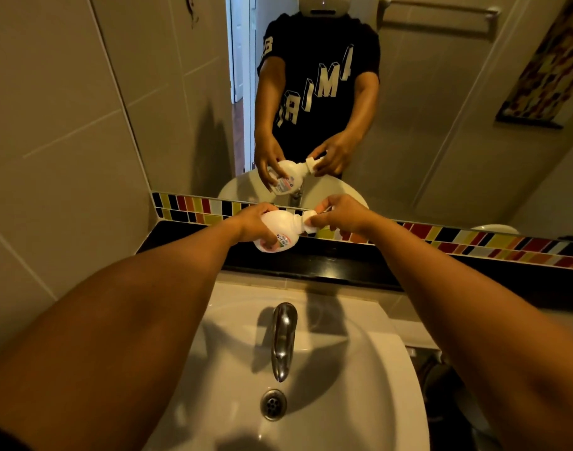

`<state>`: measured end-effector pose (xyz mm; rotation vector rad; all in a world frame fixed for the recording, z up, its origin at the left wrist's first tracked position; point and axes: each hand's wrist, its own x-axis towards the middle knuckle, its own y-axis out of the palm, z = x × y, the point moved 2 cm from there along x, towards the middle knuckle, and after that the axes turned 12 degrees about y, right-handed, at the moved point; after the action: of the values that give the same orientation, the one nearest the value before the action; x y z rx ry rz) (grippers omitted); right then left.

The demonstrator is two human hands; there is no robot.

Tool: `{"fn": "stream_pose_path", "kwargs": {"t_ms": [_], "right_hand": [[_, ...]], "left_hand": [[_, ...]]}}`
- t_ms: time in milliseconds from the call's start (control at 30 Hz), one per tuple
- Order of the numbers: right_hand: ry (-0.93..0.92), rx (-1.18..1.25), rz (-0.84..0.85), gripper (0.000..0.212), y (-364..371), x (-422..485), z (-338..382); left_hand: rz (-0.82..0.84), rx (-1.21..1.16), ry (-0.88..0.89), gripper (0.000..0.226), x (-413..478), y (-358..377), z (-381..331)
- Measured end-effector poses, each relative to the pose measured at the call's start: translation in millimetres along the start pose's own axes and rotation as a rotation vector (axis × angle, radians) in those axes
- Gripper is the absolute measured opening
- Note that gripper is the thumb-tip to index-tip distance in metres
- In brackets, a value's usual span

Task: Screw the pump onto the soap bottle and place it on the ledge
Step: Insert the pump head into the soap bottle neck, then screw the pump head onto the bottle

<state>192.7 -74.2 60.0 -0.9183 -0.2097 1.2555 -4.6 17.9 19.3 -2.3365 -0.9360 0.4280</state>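
A white soap bottle (280, 230) with a pink label is tipped on its side in the air above the black ledge (343, 258), its neck pointing right. My left hand (254, 221) grips the bottle's body from above. My right hand (340, 214) has its fingers closed around the white pump (311, 219) sitting at the bottle's neck. Most of the pump is hidden under my fingers. The mirror above repeats the same scene.
A white sink (392, 369) with a chrome tap (283, 336) and a drain (273, 403) lies below my arms. A strip of coloured tiles (474, 242) runs behind the ledge, under the mirror (425, 109). Grey tiled wall stands at the left.
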Motion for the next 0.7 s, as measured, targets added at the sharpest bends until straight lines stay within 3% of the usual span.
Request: {"fn": "stream_pose_path", "kwargs": {"t_ms": [100, 200, 300, 367, 567, 700], "right_hand": [[0.013, 0.064, -0.016, 0.037, 2.7, -3.5, 0.9], [-0.021, 0.287, -0.040, 0.052, 2.8, -5.3, 3.5], [-0.017, 0.678, 0.124, 0.067, -1.4, -6.2, 1.8], [-0.008, 0.870, 0.203, 0.062, -3.2, -2.5, -3.4], [0.016, 0.813, 0.195, 0.014, 8.3, -13.6, -6.3], [0.047, 0.676, 0.125, 0.030, 9.5, -9.6, -9.7]], "left_hand": [[0.034, -0.036, 0.011, 0.076, 1.6, 2.0, -6.2], [0.045, -0.073, 0.019, 0.071, 4.3, 4.4, -12.7], [0.037, -0.153, 0.002, 0.061, 4.1, 4.1, -13.5], [0.047, -0.226, -0.018, 0.057, 3.6, 3.9, -11.8], [0.105, -0.383, -0.042, 0.052, 4.8, 8.8, -15.2], [0.127, -0.372, -0.052, 0.057, 6.6, 9.4, -14.8]]}}
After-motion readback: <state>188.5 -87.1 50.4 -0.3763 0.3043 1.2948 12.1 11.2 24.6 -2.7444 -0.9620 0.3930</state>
